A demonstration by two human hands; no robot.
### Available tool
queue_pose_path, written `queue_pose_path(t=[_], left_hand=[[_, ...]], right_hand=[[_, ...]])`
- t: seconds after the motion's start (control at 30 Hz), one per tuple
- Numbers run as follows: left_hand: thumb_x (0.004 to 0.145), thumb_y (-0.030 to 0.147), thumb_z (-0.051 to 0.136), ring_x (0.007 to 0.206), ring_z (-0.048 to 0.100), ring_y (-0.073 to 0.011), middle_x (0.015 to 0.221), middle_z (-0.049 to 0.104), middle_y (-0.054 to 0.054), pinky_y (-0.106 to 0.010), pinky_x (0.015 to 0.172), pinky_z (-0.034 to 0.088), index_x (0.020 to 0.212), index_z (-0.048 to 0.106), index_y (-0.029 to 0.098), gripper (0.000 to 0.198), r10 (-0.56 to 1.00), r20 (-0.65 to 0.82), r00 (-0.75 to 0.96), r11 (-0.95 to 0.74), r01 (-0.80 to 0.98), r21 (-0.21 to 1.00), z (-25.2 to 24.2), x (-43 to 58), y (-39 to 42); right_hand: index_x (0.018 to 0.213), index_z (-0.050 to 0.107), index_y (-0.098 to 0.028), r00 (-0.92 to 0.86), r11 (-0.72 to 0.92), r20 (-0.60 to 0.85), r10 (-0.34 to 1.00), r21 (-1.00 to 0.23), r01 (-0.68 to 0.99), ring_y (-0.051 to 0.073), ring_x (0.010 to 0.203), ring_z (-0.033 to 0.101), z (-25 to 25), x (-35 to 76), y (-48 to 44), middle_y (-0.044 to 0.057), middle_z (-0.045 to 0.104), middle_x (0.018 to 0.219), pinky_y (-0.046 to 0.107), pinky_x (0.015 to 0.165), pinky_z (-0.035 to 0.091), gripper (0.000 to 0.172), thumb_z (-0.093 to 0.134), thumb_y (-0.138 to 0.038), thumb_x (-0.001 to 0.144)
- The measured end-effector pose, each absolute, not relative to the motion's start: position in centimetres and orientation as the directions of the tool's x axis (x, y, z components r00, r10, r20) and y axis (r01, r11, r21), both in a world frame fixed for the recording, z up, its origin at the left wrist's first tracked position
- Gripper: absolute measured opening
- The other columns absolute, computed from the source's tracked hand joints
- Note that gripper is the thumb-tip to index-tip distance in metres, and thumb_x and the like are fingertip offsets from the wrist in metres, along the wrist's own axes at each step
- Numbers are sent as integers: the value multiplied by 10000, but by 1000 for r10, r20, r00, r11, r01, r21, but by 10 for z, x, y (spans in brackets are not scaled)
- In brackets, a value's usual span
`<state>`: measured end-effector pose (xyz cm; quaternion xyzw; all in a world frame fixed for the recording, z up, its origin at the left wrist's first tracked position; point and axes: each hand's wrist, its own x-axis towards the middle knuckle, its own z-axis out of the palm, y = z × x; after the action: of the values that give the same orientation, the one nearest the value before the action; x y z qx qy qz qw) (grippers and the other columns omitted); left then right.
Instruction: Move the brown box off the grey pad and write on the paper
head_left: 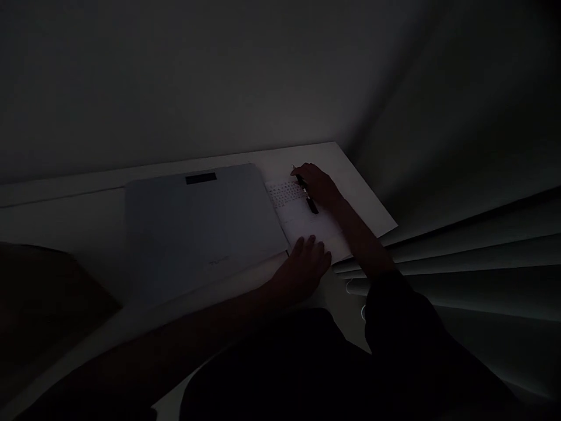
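Note:
In the dim head view, my right hand (319,185) rests over a written sheet of paper (302,225), fingers curled round the upper end of a dark pen (312,205). The pen slants across the page, its lower end sticking out towards me. My left hand (307,263) lies at the near edge of the paper, fingertips on it and fingers apart, holding nothing. Rows of small dark writing fill the upper left part of the sheet. Left of the paper is a flat grey slab (197,219), like a closed laptop, with a dark rectangle near its far edge.
The white table (350,181) ends in a corner at the right, against a plain wall (197,76). Curtain-like folds (473,257) hang off to the right. A dark, indistinct shape (48,292) sits at the left. My knees are below the near edge.

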<state>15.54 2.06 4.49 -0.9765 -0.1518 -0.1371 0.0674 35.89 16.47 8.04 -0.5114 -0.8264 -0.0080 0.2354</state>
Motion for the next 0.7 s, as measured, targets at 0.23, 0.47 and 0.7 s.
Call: queue_pose_path(t=[0.23,0.47,0.7], left_hand=[[978,257,431,1346,397,-427,1399,471,-194,-578,1103,301,1388,515,98,448,281,253,926,-951,304,-57,48,154,20],[979,282,433,1369,366,-418,1433,443,-188,-574,1116,281,1408,490,107,467,288,228,930,-948,311,-68,45,155,20],[1018,305,368,1346,391,-407,1413,460,-186,-553,1096,306,1400,498,96,454,286,214,934,-947,310,-87,53,156,21]], right_hand=[[1240,603,-122,-427,472,266,864,-134,871,239,1050,515,78,354,170,121,604,1159,355,879,405,411,372,-32,913],[1269,634,-147,-449,469,200,871,-68,880,246,1051,499,75,355,167,128,577,1203,356,875,392,436,420,-41,904],[1345,608,-158,-397,444,332,855,-76,893,262,1031,500,74,354,168,141,583,1142,387,839,379,443,359,-95,985]])
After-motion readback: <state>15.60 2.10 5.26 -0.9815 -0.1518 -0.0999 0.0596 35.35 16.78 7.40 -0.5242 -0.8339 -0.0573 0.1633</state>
